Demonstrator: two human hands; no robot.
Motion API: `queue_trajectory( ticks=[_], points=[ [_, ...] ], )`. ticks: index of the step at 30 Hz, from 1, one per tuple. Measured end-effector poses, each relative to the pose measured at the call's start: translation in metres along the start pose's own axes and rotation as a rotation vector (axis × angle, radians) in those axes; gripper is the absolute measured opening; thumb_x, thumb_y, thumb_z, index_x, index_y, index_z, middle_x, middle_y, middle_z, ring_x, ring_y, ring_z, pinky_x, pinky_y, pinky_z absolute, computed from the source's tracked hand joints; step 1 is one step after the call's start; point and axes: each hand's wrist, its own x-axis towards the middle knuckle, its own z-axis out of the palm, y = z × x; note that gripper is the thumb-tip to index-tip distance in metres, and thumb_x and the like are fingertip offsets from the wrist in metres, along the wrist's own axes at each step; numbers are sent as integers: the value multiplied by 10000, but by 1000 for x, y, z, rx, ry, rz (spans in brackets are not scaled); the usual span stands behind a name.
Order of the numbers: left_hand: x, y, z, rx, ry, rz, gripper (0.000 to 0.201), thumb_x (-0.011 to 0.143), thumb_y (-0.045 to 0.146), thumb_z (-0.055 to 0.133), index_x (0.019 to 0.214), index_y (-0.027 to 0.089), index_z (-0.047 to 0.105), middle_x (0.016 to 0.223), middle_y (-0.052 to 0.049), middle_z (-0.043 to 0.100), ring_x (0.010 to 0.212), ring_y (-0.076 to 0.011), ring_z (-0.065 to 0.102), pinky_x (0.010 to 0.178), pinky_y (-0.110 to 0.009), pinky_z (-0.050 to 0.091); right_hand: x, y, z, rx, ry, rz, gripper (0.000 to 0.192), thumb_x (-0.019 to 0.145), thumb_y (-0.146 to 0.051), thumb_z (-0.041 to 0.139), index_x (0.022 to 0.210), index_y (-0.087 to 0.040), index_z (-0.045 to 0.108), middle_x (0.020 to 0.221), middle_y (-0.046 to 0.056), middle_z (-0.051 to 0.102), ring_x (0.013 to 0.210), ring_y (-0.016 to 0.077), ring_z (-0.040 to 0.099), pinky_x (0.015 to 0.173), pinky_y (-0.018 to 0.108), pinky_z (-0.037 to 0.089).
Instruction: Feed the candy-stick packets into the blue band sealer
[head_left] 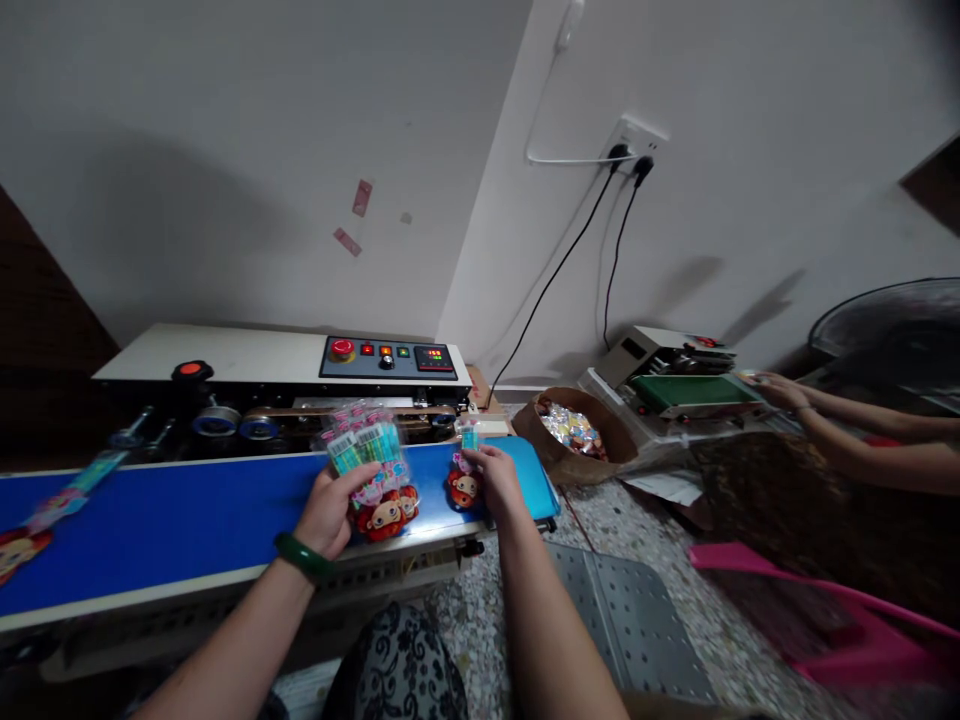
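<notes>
My left hand (328,512) grips a fanned bunch of clear packets (367,455) with teal contents and red cartoon monkey cards, held just over the blue conveyor belt (187,520). My right hand (496,482) presses a single packet (466,470) of the same kind flat on the belt's right end, its top edge near the sealing slot of the sealing machine (300,375). Another packet (71,490) lies farther left on the belt, and a monkey card (19,550) shows at the left edge.
The machine's control panel (390,358) has a red button and lit display. A brown bag of wrapped sweets (574,432) sits to the right. Another person's hands (780,390) work at a second sealing machine (675,375). A pink stool (810,610) and a fan (892,330) stand right.
</notes>
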Motion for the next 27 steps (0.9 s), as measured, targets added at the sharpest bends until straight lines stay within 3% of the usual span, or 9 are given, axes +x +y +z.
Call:
queue_trajectory(
  ticks=[3,7,10,12,14,18,23,27],
  points=[
    [-1,-2,1,12,-40,-27,468,533,181,738,982,123,619,741,-68,704,656,-235,655,680,-386,519,8,-4,8,-45,-38,80,272,472,-295,721,579,-148,518,509,6,551,432,129,512,449,262,418],
    [0,-4,1,17,-59,-25,435,546,182,731,961,110,625,774,-88,703,687,-242,654,697,-389,514,-4,-18,26,-75,17,-43,287,541,-366,698,663,-159,541,578,-12,551,521,116,518,475,225,406],
    [1,-4,3,4,-86,-14,433,560,172,721,978,122,619,825,-86,702,728,-237,652,724,-379,507,-28,-28,43,-80,-171,-147,275,595,-394,675,679,-164,550,649,-9,548,627,126,528,511,218,427],
    [-1,-4,4,5,-97,-11,415,559,165,719,961,121,625,833,-83,702,753,-240,649,737,-373,502,-42,-31,52,-62,-289,-139,263,587,-368,692,677,-167,549,653,-17,535,623,119,510,507,212,422],
    [-2,-5,6,9,-102,-22,376,553,167,722,915,112,637,825,-85,702,766,-249,646,740,-374,499,-50,-31,57,-14,-326,-93,246,575,-328,708,654,-165,541,641,-24,526,596,104,490,505,205,409],
    [-2,-8,5,3,-117,-8,322,551,167,722,859,116,644,811,-80,701,750,-250,647,726,-376,504,-51,-25,57,163,-336,5,214,595,-289,695,620,-156,530,624,-31,504,533,73,449,493,192,372],
    [2,-11,6,-23,-121,9,430,559,160,719,976,123,620,833,-83,698,779,-240,645,766,-377,494,-51,-19,55,386,-229,4,228,604,-287,685,617,-172,489,564,-62,460,474,55,407,447,165,323],
    [2,-12,9,-28,-121,-11,484,547,153,723,1016,119,604,834,-86,699,769,-243,647,770,-388,494,-54,-15,59,397,-231,5,194,627,-292,665,742,-189,548,557,-59,523,471,78,455,478,188,375]
  ],
)
